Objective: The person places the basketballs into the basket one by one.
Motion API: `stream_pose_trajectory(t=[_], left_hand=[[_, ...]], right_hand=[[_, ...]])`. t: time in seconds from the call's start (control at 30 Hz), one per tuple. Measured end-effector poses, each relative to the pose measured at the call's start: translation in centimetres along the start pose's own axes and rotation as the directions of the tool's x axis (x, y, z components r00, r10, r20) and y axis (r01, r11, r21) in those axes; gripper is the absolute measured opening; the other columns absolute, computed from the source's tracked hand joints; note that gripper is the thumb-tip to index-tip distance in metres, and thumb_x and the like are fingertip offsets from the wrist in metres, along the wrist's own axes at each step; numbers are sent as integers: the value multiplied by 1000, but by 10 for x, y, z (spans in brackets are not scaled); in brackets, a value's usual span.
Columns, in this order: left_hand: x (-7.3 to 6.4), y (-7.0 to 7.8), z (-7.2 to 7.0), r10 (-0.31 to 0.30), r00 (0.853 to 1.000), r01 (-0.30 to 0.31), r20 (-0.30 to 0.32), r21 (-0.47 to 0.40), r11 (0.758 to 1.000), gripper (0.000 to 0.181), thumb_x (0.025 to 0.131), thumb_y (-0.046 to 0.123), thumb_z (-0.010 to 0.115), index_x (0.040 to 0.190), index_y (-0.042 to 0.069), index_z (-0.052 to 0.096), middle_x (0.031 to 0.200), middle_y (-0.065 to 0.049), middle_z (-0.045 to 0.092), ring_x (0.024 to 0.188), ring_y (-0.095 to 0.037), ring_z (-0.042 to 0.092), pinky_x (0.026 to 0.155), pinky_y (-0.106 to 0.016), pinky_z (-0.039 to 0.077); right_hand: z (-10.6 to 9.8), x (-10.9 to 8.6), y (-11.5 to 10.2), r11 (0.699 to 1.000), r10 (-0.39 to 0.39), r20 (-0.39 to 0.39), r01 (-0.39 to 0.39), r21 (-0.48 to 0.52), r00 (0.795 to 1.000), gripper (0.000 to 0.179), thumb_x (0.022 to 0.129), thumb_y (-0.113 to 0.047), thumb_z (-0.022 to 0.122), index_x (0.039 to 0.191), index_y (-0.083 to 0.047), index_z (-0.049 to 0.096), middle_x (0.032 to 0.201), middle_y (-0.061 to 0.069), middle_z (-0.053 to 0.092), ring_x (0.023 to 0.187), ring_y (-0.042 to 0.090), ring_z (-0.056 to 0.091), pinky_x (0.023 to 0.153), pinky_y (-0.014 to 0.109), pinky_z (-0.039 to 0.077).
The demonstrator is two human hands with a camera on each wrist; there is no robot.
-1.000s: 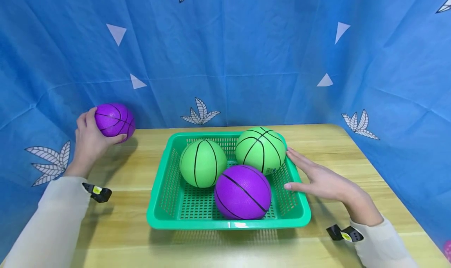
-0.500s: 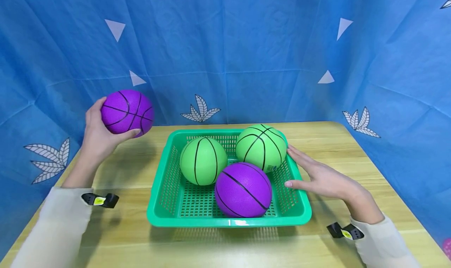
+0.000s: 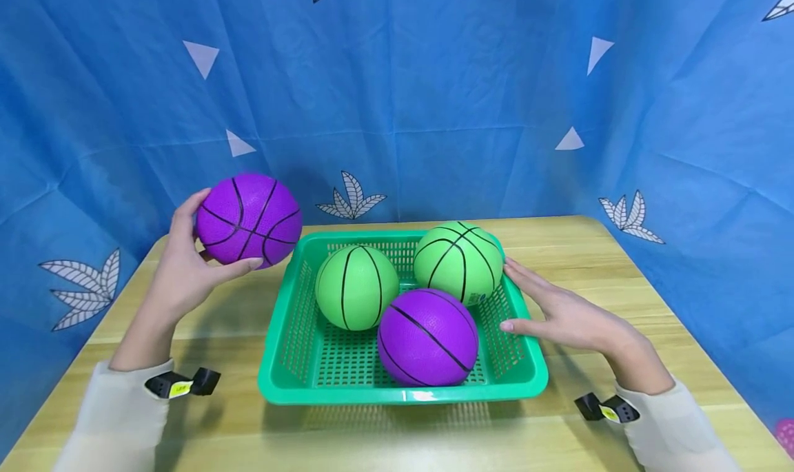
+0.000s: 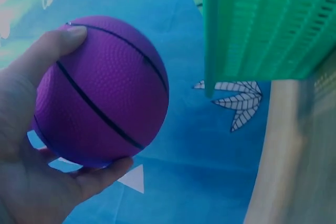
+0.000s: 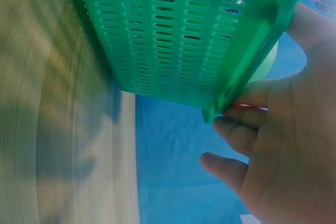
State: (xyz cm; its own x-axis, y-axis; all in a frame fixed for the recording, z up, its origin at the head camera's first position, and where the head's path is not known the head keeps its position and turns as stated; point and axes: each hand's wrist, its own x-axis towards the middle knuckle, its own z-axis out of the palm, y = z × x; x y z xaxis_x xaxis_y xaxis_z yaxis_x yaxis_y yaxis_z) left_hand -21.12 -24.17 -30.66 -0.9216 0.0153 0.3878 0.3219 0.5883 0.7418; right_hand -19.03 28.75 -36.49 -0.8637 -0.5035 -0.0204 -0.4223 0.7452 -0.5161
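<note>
A purple toy basketball [image 3: 249, 218] with black lines is in my left hand [image 3: 188, 271]; fingers lie round its far side and the thumb on its near side. It hangs above the table, by the far-left corner of a green plastic basket [image 3: 329, 395]. In the basket lie a left green ball [image 3: 356, 289], a right green ball [image 3: 460, 264] and another purple ball [image 3: 428, 337]. My right hand [image 3: 567, 317] rests at the basket's right rim, fingers fairly straight, thumb reaching over the inner side. In the right wrist view, fingertips touch the rim [image 5: 228, 98] from outside.
The basket stands on a light wooden table [image 3: 217, 417]. A blue cloth [image 3: 397, 100] with leaf and triangle prints hangs behind the table and along its sides. A small pink thing [image 3: 786, 434] shows at the lower right edge.
My left hand has lifted the purple basketball from the table's far-left corner and brought it right and nearer, beside the basket. The right hand and the basket have stayed in place.
</note>
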Motion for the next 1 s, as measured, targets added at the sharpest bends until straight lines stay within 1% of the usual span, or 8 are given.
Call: stream_pose_trajectory(t=[0.07, 0.13, 0.3, 0.37, 0.5, 0.63, 0.8, 1.0], left_hand=[[-3, -1, 1, 19, 1000, -18, 25, -44, 999, 113, 71, 8, 88, 155, 29, 16, 153, -9, 24, 125, -32, 42, 79, -15, 52], [-6, -2, 2, 40, 998, -36, 47, -77, 996, 113, 70, 4, 88, 155, 29, 17, 151, -10, 27, 122, -26, 45, 80, -13, 51], [-14, -4, 3, 90, 992, -78, 85, -139, 987, 114, 68, -7, 85, 155, 26, 20, 144, -10, 36, 115, -14, 49, 83, -13, 50], [-16, -4, 3, 114, 989, -96, 98, -173, 980, 115, 66, -12, 84, 155, 25, 21, 142, -7, 37, 114, -13, 50, 84, -14, 50], [-20, -1, 3, 172, 977, -140, 130, -224, 965, 117, 63, -19, 82, 155, 22, 23, 142, -6, 37, 113, -13, 53, 84, -15, 51], [-21, 1, 3, 231, 957, -186, 177, -238, 953, 119, 60, -20, 83, 155, 19, 23, 142, -7, 38, 114, -13, 52, 84, -16, 52], [-25, 5, 4, 276, 927, -218, 254, -235, 947, 119, 58, -17, 85, 155, 15, 23, 141, -4, 40, 117, -13, 50, 86, -17, 51], [-34, 8, 3, 331, 883, -256, 333, -249, 934, 121, 56, -12, 89, 155, 10, 23, 145, -6, 39, 121, -13, 50, 93, -17, 48]], right_hand=[[0, 0, 0, 1000, 2, 2, -2, -1, 1000, 95, 89, -56, 64, 159, -23, 7, 164, 0, 5, 146, 37, 15, 112, 60, 24], [1, 0, 0, 1000, 4, 2, -4, -3, 1000, 95, 89, -56, 64, 159, -23, 7, 164, 0, 5, 146, 37, 15, 112, 60, 25], [0, 0, -1, 1000, 2, 3, -2, -5, 1000, 95, 89, -55, 64, 159, -23, 8, 164, 1, 6, 146, 36, 16, 112, 59, 25], [0, 0, -1, 1000, 0, 5, 0, -3, 1000, 95, 89, -55, 64, 159, -22, 8, 164, 1, 6, 146, 36, 16, 112, 59, 25], [0, 0, -1, 1000, 3, 6, -3, -1, 1000, 95, 90, -55, 64, 159, -22, 8, 164, 2, 6, 145, 36, 16, 112, 59, 25], [0, -1, -2, 1000, 10, 0, -10, -7, 1000, 94, 90, -54, 64, 159, -21, 9, 164, 2, 6, 146, 36, 16, 112, 59, 25], [0, -2, -2, 1000, 14, 0, -14, -9, 1000, 94, 90, -54, 64, 159, -20, 9, 164, 2, 7, 146, 36, 14, 112, 60, 24], [1, -1, -2, 1000, 11, -1, -11, -9, 1000, 94, 90, -54, 64, 159, -21, 9, 164, 0, 6, 146, 35, 14, 112, 59, 24]])
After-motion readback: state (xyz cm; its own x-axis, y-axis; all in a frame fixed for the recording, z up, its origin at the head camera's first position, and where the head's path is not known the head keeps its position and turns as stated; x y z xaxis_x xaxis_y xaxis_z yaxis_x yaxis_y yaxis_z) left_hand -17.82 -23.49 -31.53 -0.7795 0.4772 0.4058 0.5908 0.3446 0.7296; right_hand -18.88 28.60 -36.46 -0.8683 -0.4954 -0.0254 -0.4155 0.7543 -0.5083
